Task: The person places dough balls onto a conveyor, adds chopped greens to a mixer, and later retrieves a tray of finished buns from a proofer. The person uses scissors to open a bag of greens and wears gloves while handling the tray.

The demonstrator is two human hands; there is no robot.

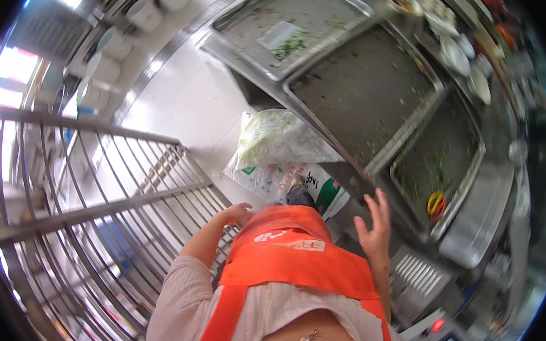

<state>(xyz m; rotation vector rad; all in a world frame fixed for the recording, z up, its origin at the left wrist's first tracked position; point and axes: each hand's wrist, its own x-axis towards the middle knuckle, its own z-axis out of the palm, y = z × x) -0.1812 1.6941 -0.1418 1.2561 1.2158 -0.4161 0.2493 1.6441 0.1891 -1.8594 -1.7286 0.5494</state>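
Observation:
My right hand (375,225) is raised with its fingers apart, holding nothing, near the edge of a metal counter. Beside it lies a stainless steel tray (431,159) strewn with green leaf scraps, with a yellow-and-orange-handled tool (436,205), probably scissors, in its near corner. A second steel tray (362,93) adjoins it, also dotted with scraps. My left hand (237,212) hangs at the left side of my orange apron (293,259), near a metal rack; its fingers are blurred. On the floor before me are a whitish woven sack (282,139) and a printed plastic bag (264,178) beneath it.
A barred metal rack (114,210) stands close on my left. Farther along the counter, a third tray (290,7) holds a white slotted piece (282,34) and chopped greens. Bowls (455,55) line the right side. White buckets (104,68) stand along the far left.

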